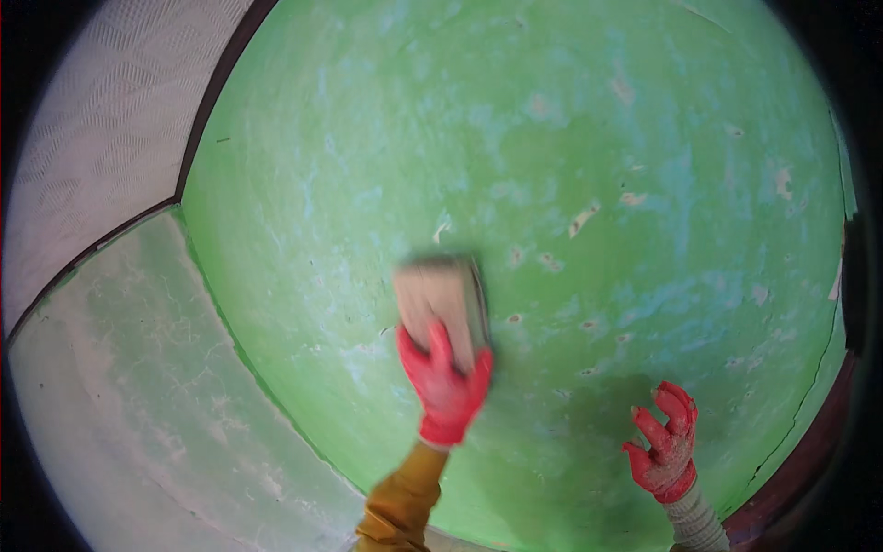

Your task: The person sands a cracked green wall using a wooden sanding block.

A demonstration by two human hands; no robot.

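My left hand (445, 393), in a red work glove, grips the lower end of a wooden sanding block (436, 293). The block lies against a painted green wall (545, 331) and looks blurred; its working face is hidden. Worn pale-blue patches and small chips mark the paint around it. Lower right, my right hand (663, 441) is raised in front of the wall in a dusty red glove with torn fingertips. Its fingers are bent and apart, with nothing in them.
A second wall (165, 359), faded and scuffed, meets the green one at a corner on the left. Dark trim (200, 131) edges the patterned white ceiling (124, 103). Toward the right, a crack (793, 421) runs near a dark reddish frame (800, 455).
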